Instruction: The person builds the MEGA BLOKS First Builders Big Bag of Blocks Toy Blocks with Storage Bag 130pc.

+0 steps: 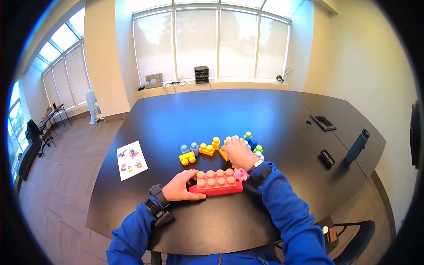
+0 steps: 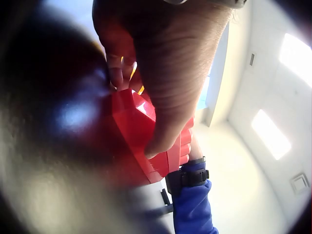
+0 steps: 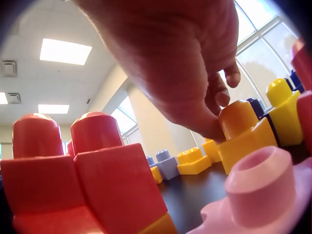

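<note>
A red block [image 1: 215,181] with two rows of studs sits on a longer red base [image 1: 223,190] with slanted ends near the table's front. My left hand [image 1: 180,185] grips its left end, thumb along the front face and fingers behind. A pink gear-like piece [image 1: 241,175] with one stud lies at the block's right end. Beyond it, my right hand [image 1: 240,153] reaches over the loose blocks. In the right wrist view its thumb meets the stud of an orange block [image 3: 247,141], with curled fingers close above; the far side of that grasp is hidden.
Left of the right hand lie yellow blocks [image 1: 206,149] and greyish-blue blocks [image 1: 194,148]. Green blocks [image 1: 258,149] and dark blue ones cluster to its right. A picture sheet [image 1: 131,160] lies at left. A bottle [image 1: 357,148] and a black case [image 1: 327,158] stand at right.
</note>
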Motion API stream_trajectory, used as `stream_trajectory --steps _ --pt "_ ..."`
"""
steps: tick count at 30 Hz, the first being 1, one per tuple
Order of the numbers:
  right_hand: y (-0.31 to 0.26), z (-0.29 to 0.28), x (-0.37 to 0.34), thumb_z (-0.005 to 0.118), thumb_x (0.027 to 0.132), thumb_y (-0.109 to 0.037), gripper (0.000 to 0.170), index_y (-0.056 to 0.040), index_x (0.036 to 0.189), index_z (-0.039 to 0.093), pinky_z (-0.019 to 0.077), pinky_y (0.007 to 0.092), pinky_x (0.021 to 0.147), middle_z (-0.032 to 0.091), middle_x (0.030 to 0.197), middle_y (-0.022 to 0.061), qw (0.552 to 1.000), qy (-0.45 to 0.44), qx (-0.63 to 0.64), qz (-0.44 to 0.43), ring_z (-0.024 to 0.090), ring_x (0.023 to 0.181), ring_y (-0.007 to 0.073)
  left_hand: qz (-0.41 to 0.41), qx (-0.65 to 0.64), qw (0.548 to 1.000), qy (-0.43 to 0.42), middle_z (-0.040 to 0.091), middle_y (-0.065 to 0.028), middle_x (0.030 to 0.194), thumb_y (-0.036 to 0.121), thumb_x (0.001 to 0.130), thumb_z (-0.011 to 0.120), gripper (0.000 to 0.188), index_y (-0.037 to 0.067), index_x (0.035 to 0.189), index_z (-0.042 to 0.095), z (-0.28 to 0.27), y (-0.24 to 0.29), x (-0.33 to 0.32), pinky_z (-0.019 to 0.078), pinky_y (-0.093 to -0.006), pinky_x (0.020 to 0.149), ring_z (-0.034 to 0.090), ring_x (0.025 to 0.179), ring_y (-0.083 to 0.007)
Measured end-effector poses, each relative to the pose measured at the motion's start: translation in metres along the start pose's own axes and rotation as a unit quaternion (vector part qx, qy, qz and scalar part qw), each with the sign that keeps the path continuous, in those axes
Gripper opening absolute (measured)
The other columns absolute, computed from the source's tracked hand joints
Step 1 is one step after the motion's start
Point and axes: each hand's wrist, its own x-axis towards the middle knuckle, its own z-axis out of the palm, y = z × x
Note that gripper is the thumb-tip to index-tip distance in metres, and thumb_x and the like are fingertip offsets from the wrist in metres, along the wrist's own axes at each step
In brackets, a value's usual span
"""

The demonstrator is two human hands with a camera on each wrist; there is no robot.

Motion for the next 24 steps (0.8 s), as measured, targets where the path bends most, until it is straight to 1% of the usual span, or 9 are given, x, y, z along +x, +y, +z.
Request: stream_trajectory --steps 2,4,9,11,15,16,18,22,24 --pt "0.002 -0.009 0.003 0.084 0.085 -0.006 0.024 -0.0123 0.109 0.084 0.0531 0.0518 0.100 0.076 0.115 0.0094 1.000 -0.010 -0.001 0.010 0.067 0.122 0.0355 -0.015 0.011 1.000 -0.015 0.072 -0.0165 0.128 0.049 0.080 0.103 0.087 0.002 0.144 0.067 -0.002 0.005 0.000 0.0592 -0.0431 0.098 0.069 0.114 -0.0311" --pt "0.003 -0.015 0.001 0.071 0.094 -0.003 0.026 -0.0112 0.113 0.087 0.0559 0.0526 0.097 0.078 0.109 0.0143 1.000 -0.022 0.008 0.008 0.068 0.114 0.0372 -0.013 0.006 1.000 -0.013 0.072 -0.0161 0.125 0.048 0.081 0.102 0.085 0.002 0.143 0.067 -0.002 0.006 0.000 0.0591 -0.0430 0.097 0.069 0.113 -0.0306" --pt "0.005 -0.025 0.007 0.074 0.095 -0.007 0.022 -0.0103 0.113 0.086 0.0564 0.0511 0.098 0.079 0.109 0.0138 0.998 -0.051 0.033 0.014 0.068 0.113 0.0372 -0.006 0.014 1.000 -0.005 0.074 -0.0121 0.126 0.046 0.083 0.102 0.076 0.005 0.138 0.071 0.001 0.001 0.001 0.0576 -0.0404 0.092 0.069 0.108 -0.0274" --pt "0.007 -0.038 0.008 0.079 0.094 -0.013 0.023 -0.0094 0.116 0.085 0.0563 0.0488 0.099 0.080 0.111 0.0137 0.983 -0.003 0.182 -0.027 0.069 0.110 0.0365 -0.006 0.010 1.000 -0.005 0.073 -0.0118 0.124 0.046 0.083 0.102 0.075 0.005 0.137 0.071 0.000 0.002 0.002 0.0574 -0.0405 0.092 0.068 0.107 -0.0273" --pt "-0.013 -0.107 0.009 0.085 0.089 -0.016 0.024 -0.0049 0.111 0.085 0.0581 0.0456 0.097 0.082 0.101 0.0124 0.958 0.029 0.277 -0.065 0.075 0.100 0.0349 -0.004 0.015 1.000 -0.003 0.072 -0.0136 0.119 0.045 0.082 0.102 0.077 0.004 0.139 0.070 0.000 0.004 0.000 0.0580 -0.0417 0.094 0.069 0.107 -0.0289" --pt "-0.022 -0.123 0.007 0.085 0.089 -0.016 0.024 -0.0049 0.111 0.085 0.0581 0.0456 0.097 0.082 0.101 0.0124 0.958 0.027 0.278 -0.065 0.075 0.100 0.0349 -0.005 0.013 1.000 -0.003 0.072 -0.0136 0.119 0.045 0.082 0.102 0.077 0.004 0.139 0.070 0.001 0.004 0.000 0.0580 -0.0417 0.094 0.069 0.107 -0.0289" --pt "-0.038 -0.145 0.004 0.086 0.093 -0.022 0.025 -0.0074 0.113 0.086 0.0585 0.0439 0.091 0.080 0.098 0.0106 0.933 -0.072 0.349 -0.044 0.074 0.098 0.0304 -0.004 0.013 1.000 0.007 0.071 -0.0104 0.116 0.043 0.082 0.103 0.072 0.005 0.134 0.071 0.001 0.005 0.000 0.0559 -0.0406 0.090 0.067 0.103 -0.0268" --pt "-0.060 -0.134 -0.001 0.086 0.090 -0.020 0.025 -0.0052 0.111 0.086 0.0606 0.0441 0.088 0.083 0.100 0.0131 0.946 -0.079 0.284 -0.138 0.076 0.093 0.0323 -0.014 0.014 1.000 -0.006 0.071 -0.0128 0.115 0.044 0.082 0.102 0.072 0.006 0.134 0.071 -0.002 0.011 0.001 0.0565 -0.0411 0.091 0.068 0.102 -0.0281" --pt "-0.069 -0.134 0.000 0.086 0.089 -0.019 0.025 -0.0036 0.110 0.086 0.0612 0.0446 0.090 0.084 0.102 0.0140 0.946 -0.097 0.280 -0.131 0.076 0.091 0.0338 -0.010 0.012 1.000 -0.008 0.071 -0.0127 0.115 0.044 0.082 0.102 0.072 0.006 0.135 0.071 -0.003 0.011 0.001 0.0565 -0.0412 0.091 0.068 0.102 -0.0281"
